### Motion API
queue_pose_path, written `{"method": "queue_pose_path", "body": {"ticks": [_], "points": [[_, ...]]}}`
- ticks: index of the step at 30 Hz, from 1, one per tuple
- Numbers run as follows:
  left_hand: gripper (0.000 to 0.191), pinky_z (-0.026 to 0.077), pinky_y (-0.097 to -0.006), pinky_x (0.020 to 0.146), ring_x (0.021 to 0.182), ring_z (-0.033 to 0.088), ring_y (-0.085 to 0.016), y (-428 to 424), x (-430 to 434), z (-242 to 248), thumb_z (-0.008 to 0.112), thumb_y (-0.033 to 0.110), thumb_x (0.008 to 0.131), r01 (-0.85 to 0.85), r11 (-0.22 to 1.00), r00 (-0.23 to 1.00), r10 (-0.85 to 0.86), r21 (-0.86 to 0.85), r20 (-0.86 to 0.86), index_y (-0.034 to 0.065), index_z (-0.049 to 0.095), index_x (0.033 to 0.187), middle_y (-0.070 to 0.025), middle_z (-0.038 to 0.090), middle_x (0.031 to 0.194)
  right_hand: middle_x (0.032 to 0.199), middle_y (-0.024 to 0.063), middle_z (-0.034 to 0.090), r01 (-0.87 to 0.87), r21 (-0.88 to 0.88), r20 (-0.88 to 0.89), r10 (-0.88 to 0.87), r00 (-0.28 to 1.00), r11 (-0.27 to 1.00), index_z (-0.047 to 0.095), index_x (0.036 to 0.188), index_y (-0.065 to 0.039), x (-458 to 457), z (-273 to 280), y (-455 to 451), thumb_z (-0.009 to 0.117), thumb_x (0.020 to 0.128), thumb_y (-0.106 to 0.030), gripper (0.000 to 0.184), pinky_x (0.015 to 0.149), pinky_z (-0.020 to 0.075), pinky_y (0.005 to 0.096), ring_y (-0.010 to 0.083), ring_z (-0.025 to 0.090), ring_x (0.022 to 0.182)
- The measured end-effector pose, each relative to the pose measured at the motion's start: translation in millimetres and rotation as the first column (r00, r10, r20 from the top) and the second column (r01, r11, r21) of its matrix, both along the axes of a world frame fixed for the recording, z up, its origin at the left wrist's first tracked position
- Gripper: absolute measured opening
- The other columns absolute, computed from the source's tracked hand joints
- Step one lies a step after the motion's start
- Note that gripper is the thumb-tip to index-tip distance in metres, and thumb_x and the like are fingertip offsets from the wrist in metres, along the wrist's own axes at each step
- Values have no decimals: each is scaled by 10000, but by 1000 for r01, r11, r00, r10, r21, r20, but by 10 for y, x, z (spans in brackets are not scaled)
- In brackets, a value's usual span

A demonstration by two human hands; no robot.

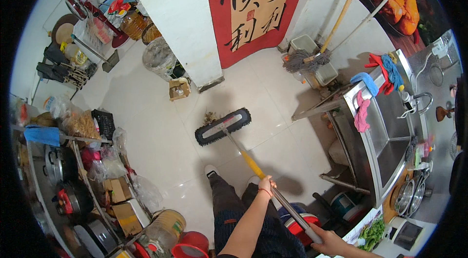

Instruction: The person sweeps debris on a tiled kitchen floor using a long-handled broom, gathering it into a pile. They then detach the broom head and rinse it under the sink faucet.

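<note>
A flat dust mop with a dark fringed head (pixel 223 126) lies on the pale tiled floor in front of my feet. A small heap of brownish debris (pixel 210 117) sits against the far edge of the mop head. My left hand (pixel 267 183) is closed around the lower part of the metal pole (pixel 289 206), just above its yellow section (pixel 252 164). Farther up, near the pole's top end, my right hand (pixel 325 241) grips the grey handle (pixel 313 235).
To the right stands a stainless steel sink (pixel 382 141) with cloths on its rim. Racks of pots and bags (pixel 69 185) line the left. Ahead are a small cardboard box (pixel 179 89), a bucket (pixel 159 57), a wall pillar (pixel 175 13) and a string mop (pixel 307 60).
</note>
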State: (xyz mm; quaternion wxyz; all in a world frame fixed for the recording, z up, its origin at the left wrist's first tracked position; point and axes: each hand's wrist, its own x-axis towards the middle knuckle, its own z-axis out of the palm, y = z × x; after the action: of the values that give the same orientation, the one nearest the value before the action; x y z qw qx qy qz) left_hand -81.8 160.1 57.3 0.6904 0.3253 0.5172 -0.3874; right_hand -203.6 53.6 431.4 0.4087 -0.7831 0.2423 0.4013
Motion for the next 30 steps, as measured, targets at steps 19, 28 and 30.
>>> {"method": "queue_pose_path", "body": {"ticks": [19,28,30], "points": [[126,384,-332,372,409,437,-176,-830,-317,559,550,61,769,57,990,974,-83,-129,-210,42,472,672,-57,437,553,794,19,576,451,-171,-80,-468,880,876,495,1266,3,-257,900,69,550,885,-137,410,616,480,256,107,560,694],[290,308,-251,390,390,318,-77,-803,1254,173,478,90,793,-288,751,957,196,-595,-215,166,320,562,48,311,494,759,225,615,-301,-547,-89,303,949,782,454,1320,-65,1553,666,571,473,769,31,559,510,448,429,343,585,562],[319,280,-201,383,381,304,-48,-755,1701,61,470,88,792,-443,569,894,337,-693,-295,182,295,542,66,277,468,744,225,622,-410,-561,-69,453,889,719,437,1329,-61,1990,697,590,471,772,32,565,492,442,456,358,577,526]]}}
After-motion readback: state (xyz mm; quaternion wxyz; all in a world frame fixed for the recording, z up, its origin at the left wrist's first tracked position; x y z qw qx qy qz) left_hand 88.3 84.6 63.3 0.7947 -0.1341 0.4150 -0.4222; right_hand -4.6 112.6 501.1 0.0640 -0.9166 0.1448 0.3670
